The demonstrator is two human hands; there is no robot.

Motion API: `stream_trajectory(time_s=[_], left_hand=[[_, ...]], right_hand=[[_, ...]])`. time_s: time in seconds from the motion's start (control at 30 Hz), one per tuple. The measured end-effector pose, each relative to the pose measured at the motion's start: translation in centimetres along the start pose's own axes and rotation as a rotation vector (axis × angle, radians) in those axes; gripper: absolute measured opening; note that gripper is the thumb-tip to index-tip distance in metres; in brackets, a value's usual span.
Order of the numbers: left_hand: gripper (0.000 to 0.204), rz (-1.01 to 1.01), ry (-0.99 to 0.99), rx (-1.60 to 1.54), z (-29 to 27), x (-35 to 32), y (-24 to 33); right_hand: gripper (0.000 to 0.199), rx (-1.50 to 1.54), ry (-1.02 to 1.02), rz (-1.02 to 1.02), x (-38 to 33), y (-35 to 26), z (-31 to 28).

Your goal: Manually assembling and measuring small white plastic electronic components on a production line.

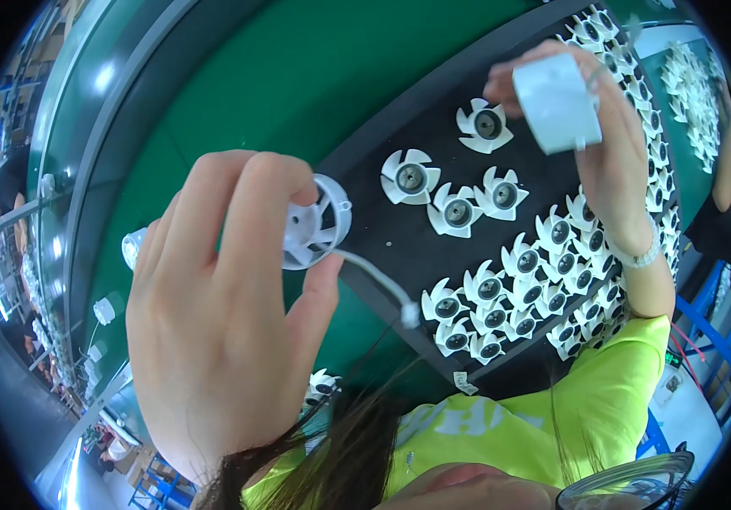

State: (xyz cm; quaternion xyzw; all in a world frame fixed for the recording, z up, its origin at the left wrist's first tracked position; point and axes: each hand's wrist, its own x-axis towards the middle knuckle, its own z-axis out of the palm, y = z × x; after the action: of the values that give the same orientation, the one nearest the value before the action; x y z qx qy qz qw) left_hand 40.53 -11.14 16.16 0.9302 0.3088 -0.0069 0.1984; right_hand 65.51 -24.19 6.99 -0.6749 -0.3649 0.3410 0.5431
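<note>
At the far left, some small white parts [104,310] sit on the green table [272,93], well apart from the fans. Next comes the left hand [212,272], big and close. Its fingers and thumb pinch a round white frame [301,228] by its edge, perhaps so the middle is not covered up. The frame is up in the air, and a white cord [374,272] hangs from it with a little plug [409,315] at the end. The cord seems left loose so it does not get in the way. Past that is a black mat [391,255]. Four white fans [454,211] lie spread out on it, maybe so each one is easy to grab. Many more fans [527,257] sit close together nearby, dark cups up, perhaps to save room. Above them the right hand [612,161] has its fingers bent behind a white boxy part [556,106], holding it up. I can't tell where its thumb presses. At the far right, another person's arm [727,170] is near a heap of white pieces [692,93].
</note>
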Motion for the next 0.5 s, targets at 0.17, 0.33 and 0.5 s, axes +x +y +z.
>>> stream_trajectory(time_s=[0.17,0.33,0.5], left_hand=[[0.038,0.077,0.053,-0.001,0.6,0.5,0.1],[0.039,0.127,0.076,0.043,0.6,0.6,0.9],[0.039,0.232,0.073,0.073,1.9,1.7,1.5]], right_hand=[[0.031,-0.159,0.151,-0.134,0.2,0.1,-0.6],[0.026,-0.538,-0.043,-0.258,0.0,-0.3,0.3],[0.034,-0.738,-0.174,-0.366,-0.5,-0.9,0.0]])
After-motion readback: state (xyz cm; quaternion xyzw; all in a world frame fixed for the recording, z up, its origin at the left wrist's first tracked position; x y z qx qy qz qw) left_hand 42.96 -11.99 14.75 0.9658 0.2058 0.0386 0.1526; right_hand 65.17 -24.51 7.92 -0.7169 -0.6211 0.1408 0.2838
